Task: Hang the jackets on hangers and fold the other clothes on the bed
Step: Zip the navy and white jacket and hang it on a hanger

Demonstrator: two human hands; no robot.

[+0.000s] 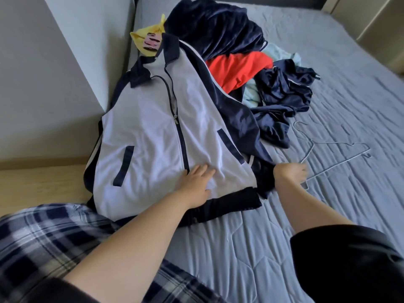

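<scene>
White-and-navy zip-up jacket (pixel 166 132) is lying flat on the grey quilted bed (pixel 240 248). Left hand (pixel 196 180) is pressing flat near the hem, probably pinning it, while right hand (pixel 291 173) is gripping the thin wire hanger (pixel 337 166) beside it.

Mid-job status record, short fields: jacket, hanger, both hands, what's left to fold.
jacket: white and navy jacket, front up on the bed, partly zipped
left hand: flat on the jacket near its hem
right hand: grips wire hanger lying on the bed
pile: navy clothes, red garment, pale blue garment, unfolded beyond the jacket
</scene>
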